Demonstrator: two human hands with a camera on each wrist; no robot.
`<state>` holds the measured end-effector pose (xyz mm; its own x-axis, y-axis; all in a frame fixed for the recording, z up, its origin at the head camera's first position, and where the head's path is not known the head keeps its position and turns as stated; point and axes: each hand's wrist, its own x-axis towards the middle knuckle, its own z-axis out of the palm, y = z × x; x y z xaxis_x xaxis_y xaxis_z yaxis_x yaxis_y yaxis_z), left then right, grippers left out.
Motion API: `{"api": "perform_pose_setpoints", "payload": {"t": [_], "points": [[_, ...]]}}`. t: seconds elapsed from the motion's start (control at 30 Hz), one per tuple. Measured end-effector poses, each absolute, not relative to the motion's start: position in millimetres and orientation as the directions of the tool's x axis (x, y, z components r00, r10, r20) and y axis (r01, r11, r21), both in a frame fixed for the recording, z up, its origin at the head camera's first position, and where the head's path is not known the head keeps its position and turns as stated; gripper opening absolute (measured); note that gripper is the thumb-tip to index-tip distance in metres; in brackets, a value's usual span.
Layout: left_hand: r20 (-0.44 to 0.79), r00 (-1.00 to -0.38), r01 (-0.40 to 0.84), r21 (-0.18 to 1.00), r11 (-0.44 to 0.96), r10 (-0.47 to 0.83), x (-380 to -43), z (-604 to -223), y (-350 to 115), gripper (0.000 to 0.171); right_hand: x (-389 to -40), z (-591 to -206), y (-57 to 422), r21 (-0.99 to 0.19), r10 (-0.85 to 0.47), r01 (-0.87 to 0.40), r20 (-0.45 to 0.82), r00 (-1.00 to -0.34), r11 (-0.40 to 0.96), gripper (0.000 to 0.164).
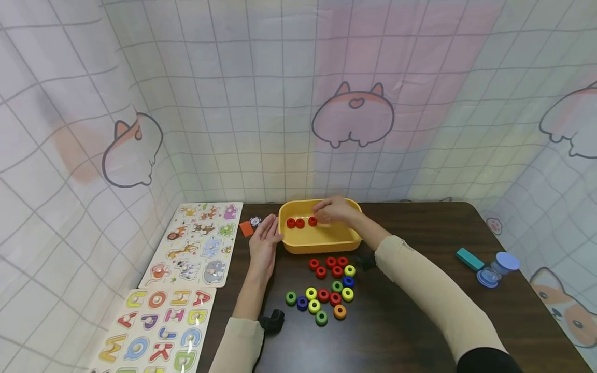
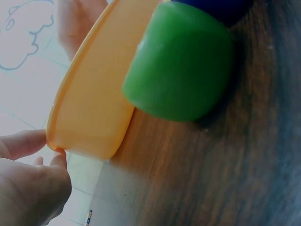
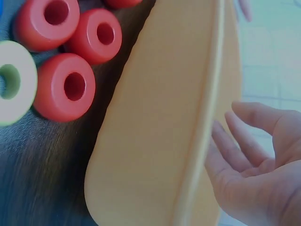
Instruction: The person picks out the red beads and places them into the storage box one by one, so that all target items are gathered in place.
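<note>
A yellow tray [image 1: 322, 246] stands near the table's back edge with three red ring beads [image 1: 300, 223] in a row inside. My left hand [image 1: 264, 246] rests against the tray's left end, fingers straight, its fingertips at the rim in the left wrist view. Over the tray's inside is my right hand [image 1: 333, 210], fingertips close to the rightmost red bead. In the right wrist view the right thumb and fingers stand apart behind the tray wall [image 3: 155, 122], and no bead shows between them. A green bead [image 2: 183, 66] looms large in the left wrist view.
Several loose beads, such as an orange bead [image 1: 340, 311], lie in front of the tray. Two puzzle boards [image 1: 188, 243] are at left, beside an orange square [image 1: 246, 228] and a poker chip [image 1: 255, 221]. A teal block [image 1: 469, 259] and blue hourglass [image 1: 497, 269] sit at right.
</note>
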<state>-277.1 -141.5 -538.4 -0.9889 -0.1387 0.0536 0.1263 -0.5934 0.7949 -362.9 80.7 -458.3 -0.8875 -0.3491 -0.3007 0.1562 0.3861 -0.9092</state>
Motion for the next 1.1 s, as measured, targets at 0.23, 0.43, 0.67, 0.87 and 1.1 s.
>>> {"api": "perform_pose_setpoints", "payload": {"t": [0.23,0.43,0.67,0.87,1.1], "points": [[0.041,-0.991,0.110,0.806,-0.582,-0.131,-277.7,-534.9,-140.3,0.063,-331.6,-427.7,89.7,-0.922,-0.429,0.063,-0.237,-0.872,0.381,0.028],[0.024,-0.989,0.105,0.804,-0.585,-0.145,-278.5,-532.9,-140.6,0.062,-298.5,-422.8,90.9,-0.898,-0.510,-0.047,-0.205,-0.835,0.438,0.020],[0.001,-0.989,0.089,0.808,-0.583,-0.150,-277.1,-534.9,-141.0,0.062,-265.3,-446.2,92.0,-0.802,-0.593,-0.197,-0.227,-0.772,0.563,0.016],[0.030,-0.990,0.107,0.797,-0.594,-0.137,-277.8,-535.6,-142.3,0.062,-249.8,-468.1,87.0,-0.716,-0.616,-0.312,-0.207,-0.760,0.625,0.012],[0.024,-0.990,0.104,0.795,-0.598,-0.142,-276.8,-534.6,-141.9,0.062,-248.7,-486.4,81.0,-0.775,-0.582,-0.198,-0.253,-0.773,0.600,0.009]]}}
